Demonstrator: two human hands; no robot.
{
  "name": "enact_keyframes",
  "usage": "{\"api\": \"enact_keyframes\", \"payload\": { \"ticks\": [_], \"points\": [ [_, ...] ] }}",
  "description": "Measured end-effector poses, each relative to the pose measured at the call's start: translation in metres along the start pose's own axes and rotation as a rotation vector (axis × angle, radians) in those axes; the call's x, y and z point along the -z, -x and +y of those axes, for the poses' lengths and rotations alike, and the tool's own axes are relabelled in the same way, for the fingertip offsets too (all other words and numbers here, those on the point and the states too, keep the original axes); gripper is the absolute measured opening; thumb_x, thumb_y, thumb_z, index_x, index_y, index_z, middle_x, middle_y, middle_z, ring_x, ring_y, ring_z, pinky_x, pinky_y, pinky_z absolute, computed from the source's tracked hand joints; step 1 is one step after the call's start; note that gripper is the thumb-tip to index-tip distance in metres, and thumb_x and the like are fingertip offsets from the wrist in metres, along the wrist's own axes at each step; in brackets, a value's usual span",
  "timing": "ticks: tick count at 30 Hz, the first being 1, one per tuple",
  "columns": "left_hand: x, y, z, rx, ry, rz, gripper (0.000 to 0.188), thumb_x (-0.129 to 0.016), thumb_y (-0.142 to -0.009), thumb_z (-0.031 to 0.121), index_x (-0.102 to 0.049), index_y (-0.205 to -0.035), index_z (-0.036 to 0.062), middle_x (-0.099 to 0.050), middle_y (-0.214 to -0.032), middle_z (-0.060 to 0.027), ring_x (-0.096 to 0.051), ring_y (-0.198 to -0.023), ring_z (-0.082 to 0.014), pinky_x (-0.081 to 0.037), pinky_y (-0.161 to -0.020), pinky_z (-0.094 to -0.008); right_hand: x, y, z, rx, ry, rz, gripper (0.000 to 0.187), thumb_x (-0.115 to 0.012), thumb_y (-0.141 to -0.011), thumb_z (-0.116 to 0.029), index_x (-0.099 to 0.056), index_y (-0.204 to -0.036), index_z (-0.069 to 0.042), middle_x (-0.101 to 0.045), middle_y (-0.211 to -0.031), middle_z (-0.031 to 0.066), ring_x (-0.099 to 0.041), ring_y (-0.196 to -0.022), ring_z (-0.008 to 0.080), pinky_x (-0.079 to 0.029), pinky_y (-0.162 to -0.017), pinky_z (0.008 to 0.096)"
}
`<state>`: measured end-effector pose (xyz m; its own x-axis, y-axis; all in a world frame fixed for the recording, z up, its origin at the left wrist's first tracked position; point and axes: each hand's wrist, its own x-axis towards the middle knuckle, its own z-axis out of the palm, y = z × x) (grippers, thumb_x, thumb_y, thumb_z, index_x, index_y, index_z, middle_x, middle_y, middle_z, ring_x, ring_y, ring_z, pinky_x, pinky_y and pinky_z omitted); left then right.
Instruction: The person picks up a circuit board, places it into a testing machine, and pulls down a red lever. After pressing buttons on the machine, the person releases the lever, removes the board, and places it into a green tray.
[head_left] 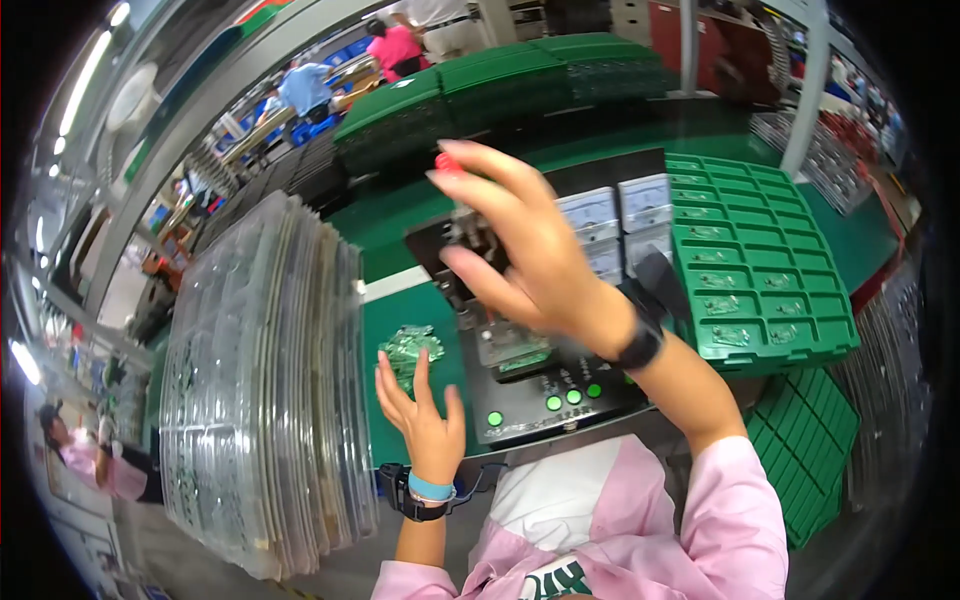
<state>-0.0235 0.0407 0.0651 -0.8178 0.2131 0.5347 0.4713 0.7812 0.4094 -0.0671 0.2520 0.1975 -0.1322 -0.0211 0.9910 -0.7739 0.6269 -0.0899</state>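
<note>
My right hand is raised over a black test fixture with a metal clamp. Its fingers are spread, and the fingertips are at a small red knob on the fixture's upper end; whether they press on it I cannot tell. A green circuit board lies in the fixture, partly under the metal part. Along the fixture's front edge run several green round buttons. My left hand is open, fingers apart, at the near side of a small heap of green circuit boards on the green mat.
Left of the heap stands a tall stack of clear plastic trays. A green compartment tray with several small boards is at the right. Behind the fixture are black-green crates. Other people work in the background.
</note>
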Motion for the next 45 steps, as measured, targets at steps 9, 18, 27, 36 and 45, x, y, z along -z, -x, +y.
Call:
{"api": "enact_keyframes", "payload": {
  "ticks": [9, 18, 27, 36, 45],
  "points": [
    [-0.011, -0.013, -0.068, 0.104, -0.240, -0.094, 0.050, -0.056, -0.082, -0.003, -0.052, -0.130, 0.0104, -0.036, -0.147, -0.0132, -0.035, -0.135, -0.0354, -0.021, -0.109, -0.0591, 0.045, 0.108, -0.051, -0.107, 0.262, -1.061, 0.014, -0.061, -0.076, -0.006, -0.063, -0.087, 0.002, -0.060, -0.060, 0.0081, -0.061, -0.049, 0.0229, -0.047, -0.043, 0.0349],
    [-0.016, -0.022, -0.064, -0.111, -0.259, -0.070, 0.028, -0.064, -0.077, 0.000, -0.067, -0.105, 0.0055, -0.059, -0.116, -0.0097, -0.054, -0.108, -0.0297, -0.042, -0.093, -0.0437, 0.028, 0.096, -0.063, -0.069, 0.373, -1.152, 0.018, -0.063, -0.068, -0.006, -0.063, -0.085, 0.001, -0.060, -0.062, 0.0112, -0.063, -0.053, 0.0224, -0.049, -0.044, 0.0333],
    [-0.011, -0.020, -0.069, -0.118, -0.310, -0.037, 0.028, -0.063, -0.078, -0.003, -0.067, -0.105, 0.0046, -0.064, -0.100, -0.0116, -0.061, -0.094, -0.0296, -0.048, -0.082, -0.0396, 0.192, 0.079, 0.016, -0.382, 0.627, -0.484, 0.015, -0.063, -0.070, 0.005, -0.062, -0.082, -0.003, -0.053, -0.068, 0.0087, -0.057, -0.058, 0.0201, -0.046, -0.053, 0.0311],
    [0.014, -0.010, 0.030, -0.659, 0.176, 0.017, 0.028, -0.060, -0.076, -0.004, -0.066, -0.103, -0.0029, -0.069, -0.099, -0.0146, -0.068, -0.091, -0.0285, -0.056, -0.078, -0.0369, 0.322, 0.134, 0.069, -0.689, 1.172, -0.631, 0.007, -0.063, -0.083, -0.005, -0.064, -0.087, 0.000, -0.062, -0.094, 0.0149, -0.061, -0.082, 0.0347, -0.050, -0.072, 0.0417],
    [-0.021, -0.013, 0.047, -0.535, 0.107, -0.115, 0.029, -0.060, -0.073, -0.003, -0.065, -0.102, -0.0043, -0.067, -0.104, -0.0152, -0.065, -0.100, -0.0290, -0.052, -0.084, -0.0358, 0.170, 0.071, -0.013, -0.437, 0.574, -0.690, 0.014, -0.065, -0.079, -0.002, -0.065, -0.093, -0.001, -0.063, -0.108, 0.0152, -0.060, -0.100, 0.0343, -0.048, -0.085, 0.0413]
  ]
}}
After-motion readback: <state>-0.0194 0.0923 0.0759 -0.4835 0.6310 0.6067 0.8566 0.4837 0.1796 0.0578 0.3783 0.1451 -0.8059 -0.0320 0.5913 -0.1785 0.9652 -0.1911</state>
